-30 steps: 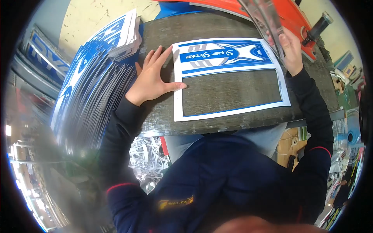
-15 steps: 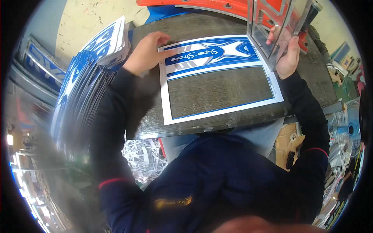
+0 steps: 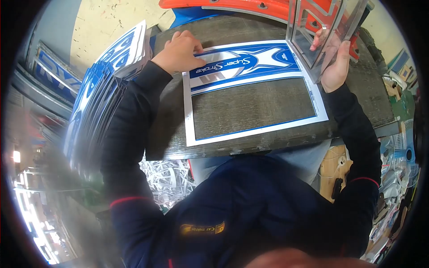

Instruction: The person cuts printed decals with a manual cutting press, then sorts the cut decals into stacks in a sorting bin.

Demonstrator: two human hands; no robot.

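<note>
A white sheet with a blue "Super Stroke" print (image 3: 241, 64) lies on the dark worktop (image 3: 254, 105), a rectangular opening cut in its lower part. My left hand (image 3: 181, 51) is at the sheet's upper left corner, thumb and fingers closed near the edge; whether the paper is pinched between them is too hard to make out. My right hand (image 3: 335, 69) grips a clear, thick-walled plastic frame (image 3: 313, 44), which stands upright at the sheet's upper right corner. Some of its fingers show through the clear plastic.
A tall stack of blue and white printed sheets (image 3: 127, 53) stands left of the worktop. An orange-red piece with bolts (image 3: 241, 5) runs along the back edge. White paper strips (image 3: 167, 178) lie below the front edge. Assorted items fill the far right.
My left hand has moved slightly right and up onto the sheet's corner. My right hand and the clear frame have shifted only slightly.
</note>
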